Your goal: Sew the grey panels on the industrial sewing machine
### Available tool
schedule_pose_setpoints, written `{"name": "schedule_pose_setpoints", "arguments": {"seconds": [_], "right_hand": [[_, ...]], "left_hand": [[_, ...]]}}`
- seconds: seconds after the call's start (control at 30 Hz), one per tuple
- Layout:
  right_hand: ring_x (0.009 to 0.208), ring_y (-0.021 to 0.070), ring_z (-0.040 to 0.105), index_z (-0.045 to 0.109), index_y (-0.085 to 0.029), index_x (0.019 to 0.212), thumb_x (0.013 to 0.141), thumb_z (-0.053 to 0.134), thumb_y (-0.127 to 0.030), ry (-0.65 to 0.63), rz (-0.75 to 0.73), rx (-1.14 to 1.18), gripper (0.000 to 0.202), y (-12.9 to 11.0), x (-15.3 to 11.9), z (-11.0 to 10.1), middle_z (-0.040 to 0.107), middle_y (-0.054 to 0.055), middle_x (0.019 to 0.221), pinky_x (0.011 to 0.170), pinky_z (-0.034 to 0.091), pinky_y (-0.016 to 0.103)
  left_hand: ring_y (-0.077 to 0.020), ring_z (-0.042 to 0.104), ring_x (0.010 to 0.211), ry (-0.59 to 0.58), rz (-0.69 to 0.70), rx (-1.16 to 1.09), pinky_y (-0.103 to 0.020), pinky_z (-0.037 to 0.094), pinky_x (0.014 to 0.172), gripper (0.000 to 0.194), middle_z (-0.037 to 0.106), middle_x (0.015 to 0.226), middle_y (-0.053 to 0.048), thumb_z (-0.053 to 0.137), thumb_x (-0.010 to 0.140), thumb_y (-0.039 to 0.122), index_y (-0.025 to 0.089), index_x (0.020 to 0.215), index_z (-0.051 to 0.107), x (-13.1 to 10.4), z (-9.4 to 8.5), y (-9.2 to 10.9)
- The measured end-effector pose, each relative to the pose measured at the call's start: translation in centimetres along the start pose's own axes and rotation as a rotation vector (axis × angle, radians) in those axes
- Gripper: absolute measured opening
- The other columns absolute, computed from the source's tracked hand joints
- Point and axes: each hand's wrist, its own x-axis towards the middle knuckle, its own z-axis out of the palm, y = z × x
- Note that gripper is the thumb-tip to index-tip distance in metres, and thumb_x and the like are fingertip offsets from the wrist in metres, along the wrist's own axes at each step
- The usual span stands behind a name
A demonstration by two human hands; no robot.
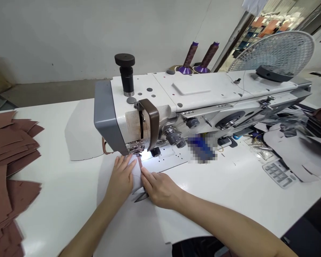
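Note:
A white sewing machine (160,103) stands over the table, its lamp lighting the needle area. Under the presser foot (138,153) runs a narrow brown strip (139,162) along the edge of a pale sheet piece (136,175). My left hand (121,176) lies flat on the pale piece, fingers stretched toward the foot. On the other side, my right hand (160,187) is closed, thumb and forefinger at the near end of the brown strip. Dark pointed blades (141,197), like scissors, stick out from beneath my right hand; their handles are hidden.
Stacked brown cut pieces (13,150) lie on the table at left. Two brown thread spools (189,57) stand behind the machine, with a white fan (278,53) at right. Pale sheets (291,153) and a stencil plate (279,174) lie at the right.

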Motion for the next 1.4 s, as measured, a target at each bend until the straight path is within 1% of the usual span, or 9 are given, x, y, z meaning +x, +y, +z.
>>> {"name": "schedule_pose_setpoints", "arguments": {"seconds": [0.23,0.43,0.63,0.8,1.07,1.2,1.4], "right_hand": [[0.071,0.0201,0.057,0.053,0.000,0.117,0.088,0.028,-0.006,0.028,-0.001,-0.001,0.039,0.02,0.03,0.00,0.052,0.028,0.127,0.052,0.047,0.033],[0.071,0.0194,0.057,0.054,-0.001,0.116,0.088,0.031,-0.006,0.050,-0.005,0.001,0.037,0.04,0.01,0.19,0.052,0.029,0.127,0.054,0.047,0.033],[0.066,0.0181,0.056,0.056,0.000,0.113,0.088,0.030,-0.006,0.052,-0.002,-0.036,0.036,0.01,0.11,-0.05,0.055,0.028,0.124,0.050,0.044,0.031],[0.066,0.0194,0.057,0.056,0.000,0.114,0.088,0.031,-0.006,0.059,-0.004,-0.054,0.037,-0.02,0.10,-0.12,0.056,0.027,0.122,0.048,0.044,0.031],[0.068,0.0191,0.058,0.055,0.000,0.114,0.088,0.031,-0.007,0.046,-0.014,-0.049,0.036,0.00,0.11,-0.08,0.054,0.029,0.124,0.049,0.044,0.031],[0.067,0.0198,0.057,0.053,0.001,0.116,0.087,0.028,-0.006,0.016,-0.004,-0.040,0.039,0.00,0.23,-0.06,0.053,0.029,0.126,0.046,0.042,0.031],[0.067,0.0198,0.057,0.051,0.002,0.119,0.087,0.029,-0.007,-0.009,0.004,-0.023,0.040,0.05,0.32,-0.02,0.051,0.030,0.128,0.047,0.043,0.032]], "left_hand": [[-0.0290,0.042,0.129,0.009,-0.017,-0.013,-0.056,0.030,0.110,0.042,0.056,0.131,-0.011,0.036,0.082,0.009,0.016,0.115,0.062,0.03,0.01,0.20],[-0.0290,0.042,0.129,-0.006,-0.026,-0.005,-0.058,0.029,0.109,0.043,0.055,0.131,-0.011,0.035,0.083,0.009,0.017,0.115,0.062,0.06,-0.15,0.46],[-0.0296,0.043,0.128,-0.004,-0.015,0.019,-0.057,0.031,0.108,0.043,0.056,0.130,-0.012,0.034,0.082,0.009,0.015,0.115,0.062,0.10,-0.33,0.58],[-0.0301,0.044,0.127,-0.003,0.001,0.040,-0.056,0.032,0.107,0.043,0.056,0.130,-0.012,0.034,0.083,0.009,0.014,0.114,0.062,0.16,-0.34,0.53],[-0.0294,0.042,0.128,-0.019,0.006,0.035,-0.056,0.029,0.109,0.043,0.055,0.131,-0.012,0.034,0.082,0.009,0.015,0.116,0.060,-0.02,-0.26,0.35],[-0.0286,0.045,0.126,-0.026,0.010,0.039,-0.055,0.029,0.110,0.043,0.056,0.129,-0.011,0.033,0.083,0.010,0.014,0.117,0.060,0.24,-0.30,0.08],[-0.0276,0.044,0.125,-0.019,-0.013,-0.033,-0.056,0.030,0.109,0.042,0.057,0.128,-0.011,0.033,0.084,0.013,0.017,0.115,0.062,0.29,-0.45,-0.06]]}}
